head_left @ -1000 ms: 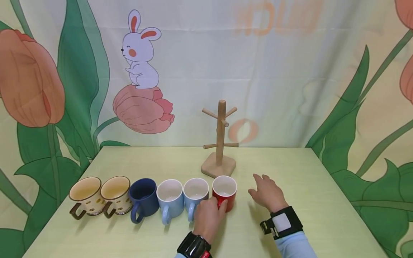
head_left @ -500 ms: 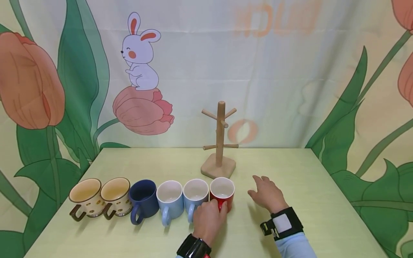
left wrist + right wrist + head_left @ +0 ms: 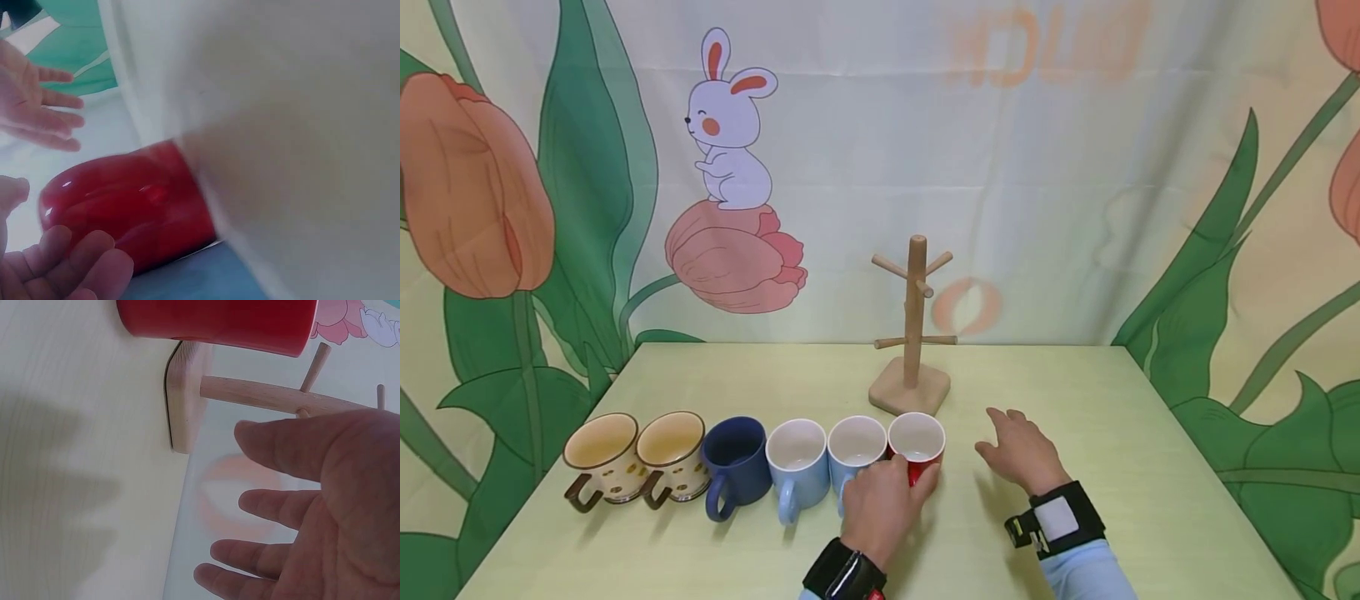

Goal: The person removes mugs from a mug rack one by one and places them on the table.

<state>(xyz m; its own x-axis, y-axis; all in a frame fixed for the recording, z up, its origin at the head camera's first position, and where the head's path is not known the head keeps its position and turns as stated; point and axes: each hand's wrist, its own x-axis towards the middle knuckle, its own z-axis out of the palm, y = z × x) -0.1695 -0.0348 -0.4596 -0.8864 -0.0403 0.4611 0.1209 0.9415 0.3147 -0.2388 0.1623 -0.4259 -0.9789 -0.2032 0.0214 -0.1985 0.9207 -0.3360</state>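
A red mug (image 3: 917, 437) with a white inside stands upright at the right end of a row of mugs. My left hand (image 3: 883, 504) is at its handle side, thumb spread away from the loosely bent fingers (image 3: 94, 262). Those fingers overlap the red body in the left wrist view, where the handle does not show clearly. Just left of the red mug is a light blue mug (image 3: 857, 440), its handle partly covered by my left hand. My right hand (image 3: 1026, 450) hovers to the right of the red mug, fingers extended and holding nothing.
Another light blue mug (image 3: 797, 467), a dark blue mug (image 3: 737, 467) and two cream spotted mugs (image 3: 673, 458) continue the row leftward, handles facing me. Behind the red mug stands a wooden mug tree (image 3: 914, 317) with bare pegs. A printed curtain (image 3: 1037, 167) hangs behind the table.
The red mug slid slightly left, up beside the light blue mug. My left thumb has since spread away from its handle. The right hand stays in place.
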